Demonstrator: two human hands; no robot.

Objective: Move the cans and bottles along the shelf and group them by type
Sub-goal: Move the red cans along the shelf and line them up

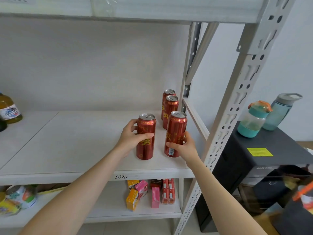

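- The shelf (81,146) is the big white board under both my hands. Most of it is bare out past my left hand, so there is room to slide things along.
- The bottles (10,109) stand far off beyond my left hand, at the other end of the shelf. I think they are kept over there so they stay apart from the cans.
- My left hand (131,139) is wrapped around a red can (146,136). My thumb lies across the front and my fingers go round the far side. The can stands straight up on the shelf. I hold it around the middle so it will not tip.
- My right hand (183,146) holds a second red can (175,133) low down, near its bottom. This can leans a little toward my left hand. I cannot tell if its bottom sits flat on the shelf.
- Two more red cans (170,109) stand behind my right hand, one just behind the other, near the back post (187,78). I think they start the can group, so my two cans belong near them.
- There is a gap between my two cans, so they do not bump each other.
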